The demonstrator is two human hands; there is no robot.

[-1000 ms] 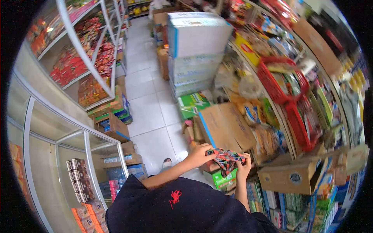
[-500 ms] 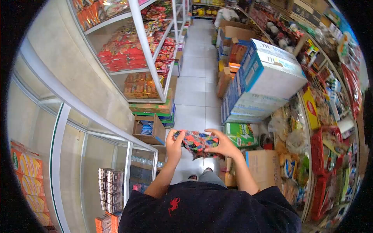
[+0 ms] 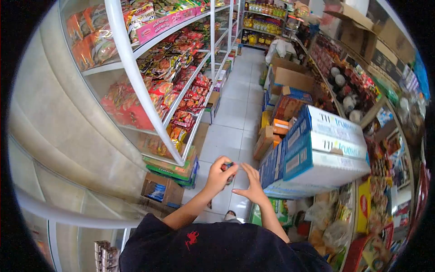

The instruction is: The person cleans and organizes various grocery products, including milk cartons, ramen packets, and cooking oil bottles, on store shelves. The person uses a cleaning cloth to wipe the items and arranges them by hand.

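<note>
A crumpled, dark cloth-like item (image 3: 229, 174) with red and green patches shows beside the fingers of my left hand (image 3: 220, 174), which are closed on it. Most of the item is hidden behind that hand. Just to the right, my right hand (image 3: 251, 183) has its thumb and fingers spread apart, with nothing between them. Both hands are over the tiled floor (image 3: 226, 140), in front of my dark shirt.
White-framed shelves (image 3: 131, 59) with packets stand on the left. An open carton (image 3: 163, 188) sits below them. Stacked white and blue cartons (image 3: 337, 156) rise close to my right hand. Crowded shelves line the right side; bottles (image 3: 265, 25) stand at the far end.
The patterned item, earlier stretched between both hands, is now bunched in my left hand. My right hand has let go. The view has turned, showing more of the aisle ahead.
</note>
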